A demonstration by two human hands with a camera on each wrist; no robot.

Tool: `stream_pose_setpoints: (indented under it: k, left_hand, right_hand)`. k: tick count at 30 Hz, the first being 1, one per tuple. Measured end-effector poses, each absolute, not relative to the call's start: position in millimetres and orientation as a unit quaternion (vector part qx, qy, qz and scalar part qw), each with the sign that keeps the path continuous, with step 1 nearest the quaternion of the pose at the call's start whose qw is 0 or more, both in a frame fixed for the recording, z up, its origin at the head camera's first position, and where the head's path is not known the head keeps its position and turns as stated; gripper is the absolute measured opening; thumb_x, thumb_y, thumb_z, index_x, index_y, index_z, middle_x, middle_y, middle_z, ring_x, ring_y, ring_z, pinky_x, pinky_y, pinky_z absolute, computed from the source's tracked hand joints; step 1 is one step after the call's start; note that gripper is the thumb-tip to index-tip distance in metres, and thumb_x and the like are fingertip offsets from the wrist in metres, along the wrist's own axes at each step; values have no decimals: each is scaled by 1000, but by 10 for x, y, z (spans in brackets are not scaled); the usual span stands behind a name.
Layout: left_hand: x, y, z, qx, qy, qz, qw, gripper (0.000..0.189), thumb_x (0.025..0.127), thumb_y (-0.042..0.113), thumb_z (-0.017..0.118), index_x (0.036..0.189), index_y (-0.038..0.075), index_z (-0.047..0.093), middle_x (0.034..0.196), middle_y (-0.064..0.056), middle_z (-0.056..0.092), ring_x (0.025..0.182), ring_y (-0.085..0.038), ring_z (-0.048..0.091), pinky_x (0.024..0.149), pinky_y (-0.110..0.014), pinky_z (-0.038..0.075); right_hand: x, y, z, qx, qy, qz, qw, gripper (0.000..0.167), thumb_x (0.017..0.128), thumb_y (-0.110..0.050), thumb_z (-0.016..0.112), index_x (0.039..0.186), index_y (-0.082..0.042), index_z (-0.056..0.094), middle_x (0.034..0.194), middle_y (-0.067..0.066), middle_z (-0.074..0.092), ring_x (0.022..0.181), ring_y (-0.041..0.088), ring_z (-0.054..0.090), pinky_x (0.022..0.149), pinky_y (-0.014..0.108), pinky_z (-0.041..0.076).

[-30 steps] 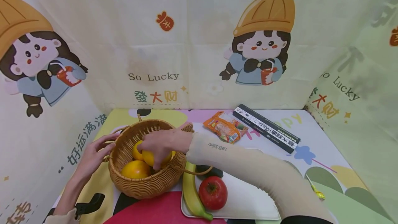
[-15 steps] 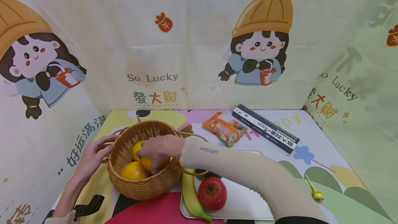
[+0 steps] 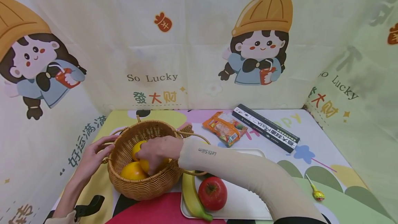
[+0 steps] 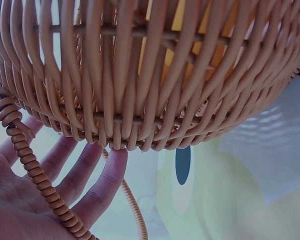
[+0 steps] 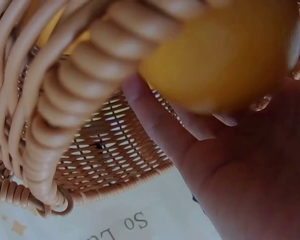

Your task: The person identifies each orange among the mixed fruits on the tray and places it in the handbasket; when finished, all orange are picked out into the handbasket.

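A round wicker basket (image 3: pixel 140 188) stands at the left of the table, with several oranges inside; one orange (image 3: pixel 134 171) lies at its near side and another (image 3: pixel 136 149) behind. My right hand (image 3: pixel 158 152) reaches in over the right rim and grips an orange (image 5: pixel 220 60) from above, thumb on the near side. In the right wrist view, the basket's coiled handle (image 5: pixel 75 90) crosses in front of it. My left hand (image 3: pixel 93 155) touches the left rim from outside, fingertips (image 4: pixel 115 157) right at the edge and fingers fairly straight, with a handle (image 4: pixel 45 187) across the palm.
Right of the basket, a banana (image 3: pixel 191 196) and a red apple (image 3: pixel 212 193) lie on a white tray (image 3: pixel 245 199), partly under my right forearm. Farther back are an orange snack packet (image 3: pixel 225 129) and a long pasta box (image 3: pixel 265 128). A lollipop (image 3: pixel 318 193) lies far right.
My right hand and forearm have shifted slightly left, and the gripped orange sits a little farther left and lower in the basket. The left hand stays at the rim.
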State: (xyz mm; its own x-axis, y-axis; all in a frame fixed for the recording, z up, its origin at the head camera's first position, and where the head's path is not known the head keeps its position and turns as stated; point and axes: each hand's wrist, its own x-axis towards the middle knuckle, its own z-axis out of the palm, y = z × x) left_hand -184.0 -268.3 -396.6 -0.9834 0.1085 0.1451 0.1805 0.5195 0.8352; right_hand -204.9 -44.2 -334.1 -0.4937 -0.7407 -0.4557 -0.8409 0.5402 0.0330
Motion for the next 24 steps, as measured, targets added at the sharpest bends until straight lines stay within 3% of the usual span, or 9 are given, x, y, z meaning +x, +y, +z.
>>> stream_pose_setpoints:
  k: [9,17,24]
  left_hand:
    - [-1829,-2677,-3954,-87,-870,-484,39,41,100,25,50,133,1,52,107,32,50,88,5,55,65,-26,54]
    - [-1830,-2683,-3958,-88,-872,-480,43,40,100,25,50,132,-1,53,105,32,51,87,5,55,64,-27,54]
    - [-1829,-2680,-3954,-84,-873,-480,36,41,101,26,50,133,0,52,106,31,50,87,4,55,65,-27,54]
  right_hand:
    - [-2100,-366,-3262,-460,861,96,195,64,80,-65,63,130,-27,53,106,-8,54,90,7,50,73,21,44]
    - [-2114,-315,-3287,-440,871,88,200,58,88,-68,48,127,-26,58,105,-7,56,85,9,52,64,22,41]
    - [-2119,-268,-3301,-436,874,84,197,51,90,-64,49,121,-25,60,96,-6,52,80,8,48,59,21,35]
